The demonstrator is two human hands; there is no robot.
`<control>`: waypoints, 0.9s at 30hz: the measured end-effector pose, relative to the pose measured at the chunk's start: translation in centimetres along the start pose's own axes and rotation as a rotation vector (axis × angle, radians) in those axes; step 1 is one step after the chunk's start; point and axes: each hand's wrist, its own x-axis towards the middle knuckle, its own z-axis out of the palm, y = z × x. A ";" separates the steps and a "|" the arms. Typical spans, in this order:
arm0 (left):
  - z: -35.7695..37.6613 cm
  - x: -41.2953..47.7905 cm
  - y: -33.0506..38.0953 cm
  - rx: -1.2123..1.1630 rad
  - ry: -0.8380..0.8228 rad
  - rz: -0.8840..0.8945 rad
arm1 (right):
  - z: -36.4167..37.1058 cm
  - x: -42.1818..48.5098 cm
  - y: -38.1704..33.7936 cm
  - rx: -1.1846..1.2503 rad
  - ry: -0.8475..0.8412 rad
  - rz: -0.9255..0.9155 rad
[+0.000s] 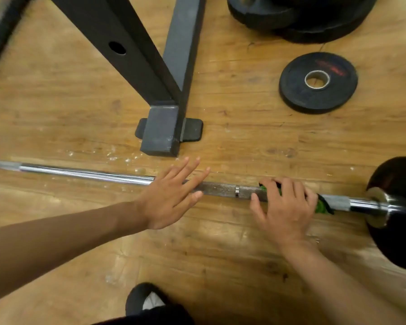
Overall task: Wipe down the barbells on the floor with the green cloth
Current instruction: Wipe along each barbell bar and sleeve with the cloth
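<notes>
A long steel barbell (85, 173) lies across the wooden floor from left to right, shiny on the left and dull and knurled in the middle. A black plate (399, 212) is loaded on its right end. My right hand (284, 202) presses the green cloth (320, 206) around the shaft near that plate; only green edges of the cloth show. My left hand (171, 195) rests flat on the shaft further left, fingers spread, holding nothing.
A black rack leg and foot (161, 130) stand just behind the bar. A small black weight plate (318, 82) lies flat at the back right, with a stack of larger plates (298, 17) beyond it. My shoe (145, 299) is at the bottom centre.
</notes>
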 end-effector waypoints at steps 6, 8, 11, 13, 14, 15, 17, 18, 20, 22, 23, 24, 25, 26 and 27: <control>1.7 2.1 -7.4 0.359 0.102 0.399 | 1.0 0.6 0.0 -0.103 0.042 0.016; 2.0 3.1 -8.6 0.373 0.156 0.473 | 1.1 0.6 -0.3 -0.131 0.041 0.068; 2.1 3.8 -9.0 0.401 0.247 0.504 | 1.7 1.1 -2.0 -0.136 0.052 0.246; 2.3 3.8 -8.9 0.397 0.295 0.472 | 1.9 1.6 -4.4 -0.110 0.074 0.430; 2.4 3.9 -8.8 0.393 0.325 0.440 | 2.1 1.9 -5.6 -0.095 0.073 0.487; 2.4 3.9 -8.6 0.374 0.346 0.398 | 2.2 2.1 -7.0 -0.082 0.047 0.509; 2.5 4.1 -8.0 0.301 0.394 0.285 | 2.5 2.0 -9.9 -0.048 -0.046 0.438; 2.6 4.3 -7.9 0.284 0.420 0.234 | 2.7 2.1 -11.3 -0.014 -0.102 0.366; 2.9 4.4 -7.7 0.323 0.454 0.180 | 3.0 2.0 -13.7 0.035 -0.231 0.165; 3.0 4.3 -7.5 0.365 0.496 0.155 | 2.7 2.1 -13.5 0.019 -0.302 -0.037; 3.1 4.3 -7.3 0.360 0.520 0.126 | 2.4 2.2 -12.1 -0.007 -0.311 -0.108; 3.2 4.1 -7.2 0.346 0.539 0.093 | 1.9 2.2 -10.3 -0.040 -0.307 -0.145; 3.3 3.8 -7.2 0.329 0.554 0.058 | 1.2 2.0 -8.1 -0.075 -0.292 -0.139; 3.4 3.5 -7.4 0.316 0.570 0.026 | 0.5 1.9 -5.8 -0.105 -0.270 -0.103; 3.5 3.1 -7.8 0.310 0.583 0.004 | -0.2 1.6 -3.7 -0.128 -0.246 -0.054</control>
